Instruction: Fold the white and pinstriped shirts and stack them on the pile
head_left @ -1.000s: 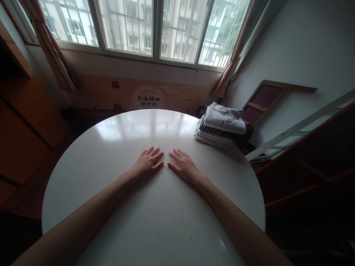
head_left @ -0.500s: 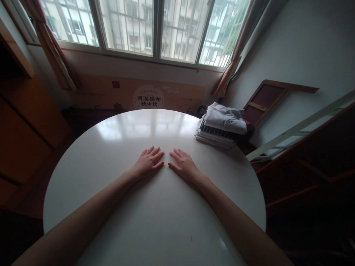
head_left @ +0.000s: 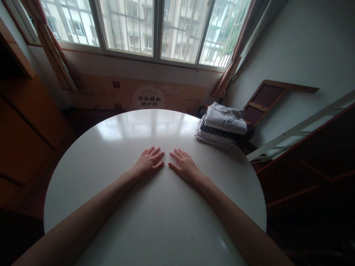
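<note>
Smooth, glossy white surface, mirroring the window panes toward twelve o'clock. Soft matt cloth, white and dark-striped, in the folded clothes at two o'clock. Polished reddish wood on the chair frame beyond. Printed matt cardboard under the window; brown wood panelling at nine o'clock.

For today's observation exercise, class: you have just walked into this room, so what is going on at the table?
A person sits or stands at a round white table with both arms stretched out over it. The left hand and the right hand lie flat, palms down, side by side near the middle, fingertips almost meeting, holding nothing. The nearest thing is a stack of folded clothes at the table's far right edge, apart from both hands. Beyond the table is a barred window with curtains.
</note>
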### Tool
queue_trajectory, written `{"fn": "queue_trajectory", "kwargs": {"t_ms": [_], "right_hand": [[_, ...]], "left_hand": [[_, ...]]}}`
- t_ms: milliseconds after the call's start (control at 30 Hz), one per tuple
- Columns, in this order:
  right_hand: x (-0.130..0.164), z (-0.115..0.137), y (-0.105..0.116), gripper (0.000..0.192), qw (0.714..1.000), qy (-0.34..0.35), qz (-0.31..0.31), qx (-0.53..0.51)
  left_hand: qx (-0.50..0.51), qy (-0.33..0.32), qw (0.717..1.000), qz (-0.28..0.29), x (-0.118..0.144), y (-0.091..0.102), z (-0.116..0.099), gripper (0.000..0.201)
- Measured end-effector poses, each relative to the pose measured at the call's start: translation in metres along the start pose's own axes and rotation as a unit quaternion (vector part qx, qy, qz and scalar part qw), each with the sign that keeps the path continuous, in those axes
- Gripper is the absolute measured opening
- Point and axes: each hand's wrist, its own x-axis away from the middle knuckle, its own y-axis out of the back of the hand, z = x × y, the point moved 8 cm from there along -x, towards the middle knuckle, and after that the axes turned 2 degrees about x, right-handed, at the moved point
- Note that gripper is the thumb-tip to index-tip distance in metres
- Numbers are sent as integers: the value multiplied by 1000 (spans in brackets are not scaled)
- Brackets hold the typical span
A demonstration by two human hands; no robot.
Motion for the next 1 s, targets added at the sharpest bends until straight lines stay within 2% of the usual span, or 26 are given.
{"fn": "queue_trajectory", "kwargs": {"t_ms": [1000], "right_hand": [[0,-2,-1,54,1000,-3,0,7]], "left_hand": [[2,-3,1000,-2,0,1,-1,52]]}}
